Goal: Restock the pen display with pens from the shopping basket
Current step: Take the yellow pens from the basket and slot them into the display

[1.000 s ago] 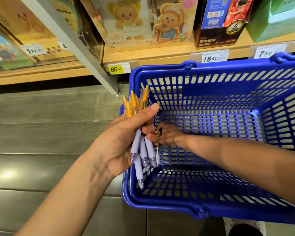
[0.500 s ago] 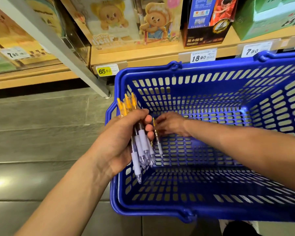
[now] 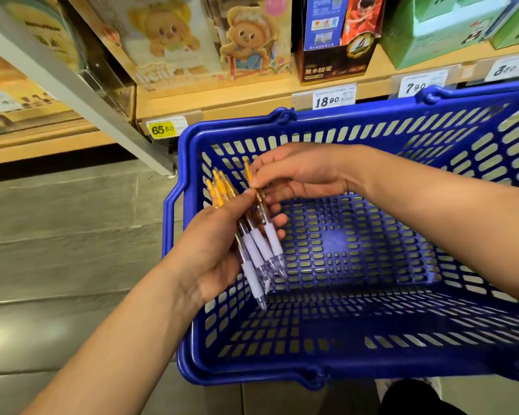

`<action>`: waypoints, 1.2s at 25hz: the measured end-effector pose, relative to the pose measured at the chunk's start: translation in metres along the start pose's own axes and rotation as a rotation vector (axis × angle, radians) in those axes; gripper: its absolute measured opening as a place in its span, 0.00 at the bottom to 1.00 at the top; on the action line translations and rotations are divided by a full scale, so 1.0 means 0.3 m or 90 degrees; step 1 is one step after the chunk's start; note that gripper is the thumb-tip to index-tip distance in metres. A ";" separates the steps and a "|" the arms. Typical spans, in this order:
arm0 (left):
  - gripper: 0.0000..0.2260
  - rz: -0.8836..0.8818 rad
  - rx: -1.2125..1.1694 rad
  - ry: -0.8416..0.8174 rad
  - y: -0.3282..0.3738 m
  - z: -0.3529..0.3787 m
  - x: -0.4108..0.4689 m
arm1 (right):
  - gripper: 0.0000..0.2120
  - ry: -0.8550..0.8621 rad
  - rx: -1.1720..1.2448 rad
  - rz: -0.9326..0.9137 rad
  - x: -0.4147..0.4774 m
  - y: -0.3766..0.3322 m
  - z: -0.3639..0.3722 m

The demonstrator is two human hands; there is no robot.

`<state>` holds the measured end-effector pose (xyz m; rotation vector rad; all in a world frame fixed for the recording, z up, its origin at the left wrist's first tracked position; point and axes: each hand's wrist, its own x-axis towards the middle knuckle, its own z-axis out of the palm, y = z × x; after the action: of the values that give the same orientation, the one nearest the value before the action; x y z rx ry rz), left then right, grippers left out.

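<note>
My left hand (image 3: pixel 213 244) grips a bundle of pens (image 3: pixel 252 250) with yellow clips, clear barrels and white grips, tips pointing down over the left side of the blue shopping basket (image 3: pixel 372 372). My right hand (image 3: pixel 297 175) pinches one more yellow-clipped pen (image 3: pixel 259 199) near its top and holds it against the bundle. The basket's floor shows no other pens. The pen display is out of view.
Wooden shelves (image 3: pixel 252 100) behind the basket carry boxed stationery with bear pictures, a dark box and green boxes, with price tags along the edge. A grey metal upright (image 3: pixel 81 91) runs diagonally at left. Grey floor tiles lie left of the basket.
My right hand has lifted a pen from low in the basket up to the bundle in my left hand. The view has shifted, so the basket sits further right.
</note>
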<state>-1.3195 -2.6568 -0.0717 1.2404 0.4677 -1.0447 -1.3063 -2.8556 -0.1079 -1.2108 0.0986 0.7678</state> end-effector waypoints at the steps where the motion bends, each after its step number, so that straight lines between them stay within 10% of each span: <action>1: 0.13 -0.002 0.000 -0.001 -0.001 -0.003 0.001 | 0.02 0.008 -0.034 0.009 0.004 0.000 0.008; 10: 0.07 0.013 0.015 -0.063 0.021 -0.024 -0.037 | 0.12 0.087 0.074 0.019 0.050 0.073 0.009; 16: 0.07 0.036 -0.012 -0.109 0.040 -0.053 -0.077 | 0.21 0.240 -0.435 0.360 0.186 0.406 0.047; 20: 0.08 0.042 -0.024 -0.118 0.049 -0.064 -0.090 | 0.15 0.243 -0.660 0.313 0.249 0.547 0.115; 30: 0.08 -0.005 0.032 -0.028 0.031 -0.019 -0.053 | 0.11 0.308 -0.240 0.196 0.176 0.509 0.012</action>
<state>-1.3180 -2.6456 -0.0560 1.2583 0.4143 -1.0941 -1.3564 -2.8061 -0.2534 -1.7522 0.5693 0.7643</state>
